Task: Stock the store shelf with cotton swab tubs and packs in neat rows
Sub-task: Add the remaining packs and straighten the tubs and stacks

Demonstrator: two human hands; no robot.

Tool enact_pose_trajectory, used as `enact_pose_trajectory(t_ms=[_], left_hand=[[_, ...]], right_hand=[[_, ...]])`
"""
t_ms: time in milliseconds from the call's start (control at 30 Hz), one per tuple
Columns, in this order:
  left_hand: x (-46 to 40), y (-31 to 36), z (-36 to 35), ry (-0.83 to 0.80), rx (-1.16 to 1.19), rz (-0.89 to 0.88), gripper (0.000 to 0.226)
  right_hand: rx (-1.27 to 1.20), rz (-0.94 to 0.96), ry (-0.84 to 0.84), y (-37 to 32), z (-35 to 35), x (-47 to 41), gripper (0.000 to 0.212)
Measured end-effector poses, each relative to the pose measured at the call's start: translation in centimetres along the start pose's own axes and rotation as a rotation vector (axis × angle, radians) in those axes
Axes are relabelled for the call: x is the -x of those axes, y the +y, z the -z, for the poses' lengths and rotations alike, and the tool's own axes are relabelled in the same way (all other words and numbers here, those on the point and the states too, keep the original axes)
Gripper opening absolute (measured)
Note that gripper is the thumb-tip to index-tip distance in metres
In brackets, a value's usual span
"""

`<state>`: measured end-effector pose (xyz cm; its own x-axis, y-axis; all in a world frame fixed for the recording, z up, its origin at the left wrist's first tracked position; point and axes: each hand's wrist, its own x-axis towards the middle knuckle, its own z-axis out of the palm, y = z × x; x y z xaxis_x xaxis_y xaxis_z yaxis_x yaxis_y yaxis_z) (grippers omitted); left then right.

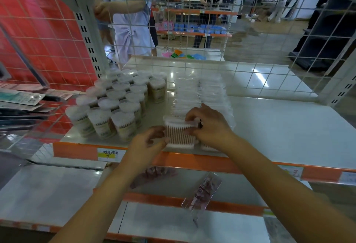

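Observation:
A clear pack of cotton swabs (pixel 178 135) stands upright at the front edge of the white shelf (pixel 279 127). My left hand (pixel 148 142) pinches its left side and my right hand (pixel 208 125) grips its top right corner. Behind it, two rows of the same clear packs (pixel 200 92) run toward the wire back. To the left, several round cotton swab tubs (pixel 115 105) with white lids stand in close rows.
A wire grid (pixel 231 30) backs the shelf, with a person and other shelves beyond it. Hanging carded goods (pixel 21 98) fill the left bay. A small clear packet (pixel 202 192) hangs over the lower shelf's orange edge. An orange rail with a price label (pixel 107 154) fronts my shelf.

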<state>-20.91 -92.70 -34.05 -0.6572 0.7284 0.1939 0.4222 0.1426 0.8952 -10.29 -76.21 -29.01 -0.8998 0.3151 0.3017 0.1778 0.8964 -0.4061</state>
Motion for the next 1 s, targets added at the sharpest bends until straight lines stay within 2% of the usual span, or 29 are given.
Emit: enact_pose_trajectory(t_ms=[133, 200, 367, 500, 633, 833, 867, 933, 1000], left_hand=[[-0.4, 1.6, 0.0, -0.003, 0.317, 0.055, 0.021], [-0.5, 2.2, -0.2, -0.008, 0.459, 0.11, 0.021], [-0.7, 2.8, -0.8, 0.004, 0.641, 0.188, 0.022], [-0.8, 3.1, -1.7, -0.004, 0.758, 0.228, 0.024], [-0.7, 3.7, -2.5, -0.006, 0.82, 0.254, 0.028], [-0.6, 4.2, -3.0, -0.016, 0.855, 0.272, 0.033], [-0.5, 4.2, -3.2, 0.003, 0.845, 0.264, 0.033], [-0.4, 4.3, -3.5, 0.061, 0.804, 0.239, 0.028], [-0.3, 4.6, -3.7, 0.126, 0.753, 0.191, 0.017]], right_hand=[[-0.317, -0.08, 0.057, -0.9, 0.9, 0.6, 0.018], [-0.495, -0.124, 0.115, -1.0, 0.8, 1.0, 0.018], [-0.857, -0.239, 0.162, -0.8, 0.2, 1.8, 0.018], [-1.038, -0.345, 0.26, -1.0, -0.1, 2.2, 0.016], [-1.086, -0.385, 0.343, -1.0, -0.2, 2.4, 0.012], [-1.146, -0.406, 0.367, -1.0, 0.1, 3.0, 0.014], [-1.08, -0.409, 0.404, -0.9, -0.1, 3.1, 0.018], [-0.79, -0.385, 0.517, -0.6, -0.6, 3.5, 0.028], [-0.609, -0.279, 0.618, -0.8, -0.7, 3.9, 0.03]])
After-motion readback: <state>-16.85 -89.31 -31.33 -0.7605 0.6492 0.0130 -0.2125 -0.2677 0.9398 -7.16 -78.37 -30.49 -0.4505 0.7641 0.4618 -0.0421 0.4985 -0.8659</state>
